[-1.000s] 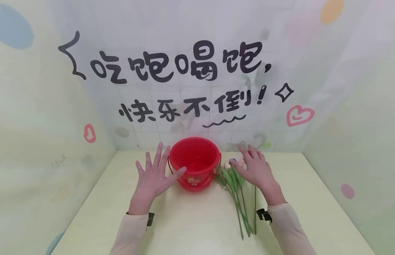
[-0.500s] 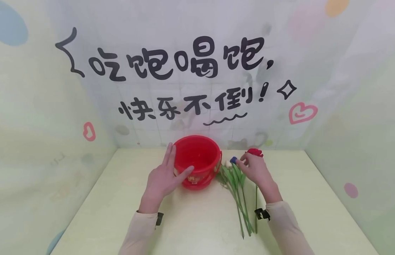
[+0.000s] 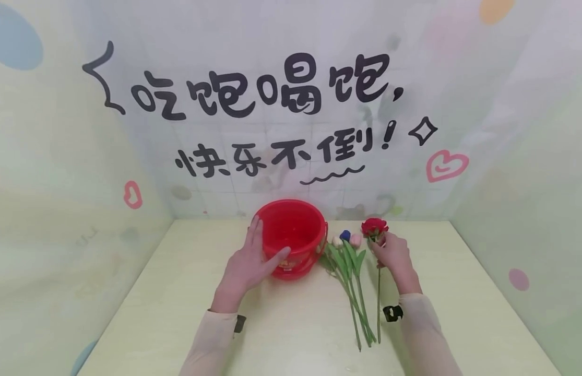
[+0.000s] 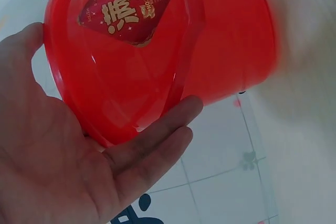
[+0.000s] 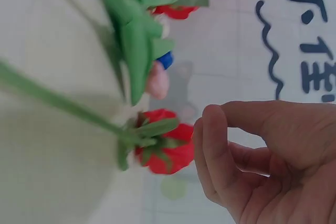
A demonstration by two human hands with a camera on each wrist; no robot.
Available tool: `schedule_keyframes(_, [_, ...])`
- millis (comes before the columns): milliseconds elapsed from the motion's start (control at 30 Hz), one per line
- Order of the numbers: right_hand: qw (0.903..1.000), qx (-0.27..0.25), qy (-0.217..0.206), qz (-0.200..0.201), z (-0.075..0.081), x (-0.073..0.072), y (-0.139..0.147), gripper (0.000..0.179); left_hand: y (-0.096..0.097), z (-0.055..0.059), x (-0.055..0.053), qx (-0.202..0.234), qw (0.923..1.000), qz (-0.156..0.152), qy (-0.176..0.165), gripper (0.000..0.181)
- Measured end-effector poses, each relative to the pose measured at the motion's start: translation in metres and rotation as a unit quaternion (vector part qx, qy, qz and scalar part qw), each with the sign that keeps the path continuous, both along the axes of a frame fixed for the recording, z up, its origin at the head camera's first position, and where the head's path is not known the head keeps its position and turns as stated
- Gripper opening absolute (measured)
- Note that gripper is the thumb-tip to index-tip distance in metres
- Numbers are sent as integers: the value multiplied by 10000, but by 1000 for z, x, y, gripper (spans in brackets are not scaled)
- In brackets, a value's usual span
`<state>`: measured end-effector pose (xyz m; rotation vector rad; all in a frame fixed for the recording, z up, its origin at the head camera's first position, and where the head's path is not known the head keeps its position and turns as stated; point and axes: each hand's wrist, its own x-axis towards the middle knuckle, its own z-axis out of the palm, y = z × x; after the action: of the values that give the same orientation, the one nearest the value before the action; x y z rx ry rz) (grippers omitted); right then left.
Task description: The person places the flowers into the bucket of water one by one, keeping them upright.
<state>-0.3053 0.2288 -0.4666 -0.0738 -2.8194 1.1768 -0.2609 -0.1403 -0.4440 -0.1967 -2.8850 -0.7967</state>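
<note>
My left hand [image 3: 246,263] rests against the left side of a red plastic bucket [image 3: 291,237], its thumb by the rim and its other fingers nearly straight along the outer wall. In the left wrist view, the bucket's label [image 4: 128,11] shows. On the right, my right hand [image 3: 396,253] is at an artificial red rose [image 3: 374,228], just under its bloom. The right wrist view shows the bent fingers [image 5: 212,150] close together beside the bloom [image 5: 168,145]; no stem is seen between them. The rose's stem [image 3: 379,303] lies along the table.
Left of the rose lie artificial tulips [image 3: 349,266] with white, blue and pink heads. In the right wrist view, another red bloom [image 5: 176,11] shows behind their leaves. A printed backdrop [image 3: 291,130] stands behind the pale table [image 3: 291,334].
The left hand has moved right and its fingers have closed up along the bucket. The right hand has passed the tulip heads and come down at the rose, its fingers now bent.
</note>
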Motion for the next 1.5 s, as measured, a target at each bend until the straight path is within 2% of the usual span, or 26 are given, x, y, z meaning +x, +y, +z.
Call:
schedule_keyframes(267, [9984,-358,-283,-346,-27,-8,18,26,-4,-4,-2,624,9976,-289,-43,122])
schedule_keyframes(567, [9975,-331,-357,-509,-44,-18,21,28,-3,-4,1,699,9972,-260,-73,124])
schedule_keyframes(733, [9973,-437,-377,-461,-51,-22,20,26,-4,-1,4,773,9966,-235,-134,126])
schedule_keyframes(867, [9966,-541,-450,-439,-53,-24,20,22,-5,-1,3,903,9953,-324,-102,126])
schedule_keyframes(1033, [9972,-331,-558,-368,-53,-26,21,18,-6,0,3,888,9954,-347,-100,126])
schedule_keyframes(1233, [9980,-287,-470,-309,-49,-24,23,19,-5,1,4,880,9955,-329,-124,126])
schedule_keyframes(1500, [9942,-955,-432,-236,-32,-22,24,24,-5,3,4,796,9963,-275,-194,126])
